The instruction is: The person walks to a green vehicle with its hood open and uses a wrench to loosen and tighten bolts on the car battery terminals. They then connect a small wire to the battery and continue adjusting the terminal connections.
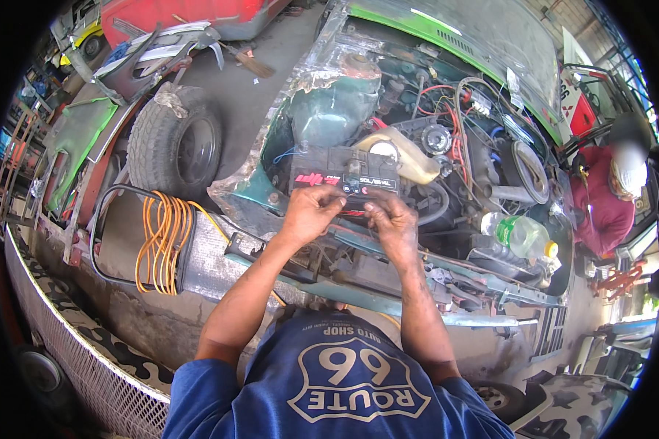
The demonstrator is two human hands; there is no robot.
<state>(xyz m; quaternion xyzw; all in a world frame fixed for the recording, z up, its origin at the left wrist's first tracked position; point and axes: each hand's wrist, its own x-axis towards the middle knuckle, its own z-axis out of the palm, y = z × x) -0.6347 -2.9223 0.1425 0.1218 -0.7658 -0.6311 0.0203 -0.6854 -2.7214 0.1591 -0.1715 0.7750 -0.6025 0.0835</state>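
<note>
Left edge: a coil of orange cable (161,245) is hung on a black frame, with a tyre (176,143) stood behind it. Neither is touched.

Centre-left: the left hand (311,212) is set against the lower front edge of the battery (344,174), fingers curled and pressed together on the case; whether the edge is truly gripped cannot be told.

Centre: the battery, black with a red label, is seen seated upright in the engine bay (447,154), at its front left corner, just ahead of a pale reservoir (399,155). No clamp is seen fixed over it, and the terminals cannot be made out, so it is judged that the battery is placed but not yet secured or wired; lifting out, instead, cannot be ruled out.

Centre-right: the right hand (392,219) is held at the battery's lower right front, fingertips bunched as if pinching something small; what is pinched is hidden.

Right: a clear plastic bottle (521,235) with a green label and yellow cap is laid on its side in the bay; it looks nearly empty. The reservoir's contents cannot be judged.

Far right: another person (608,205) in a red top is bent beside the vehicle.
</note>
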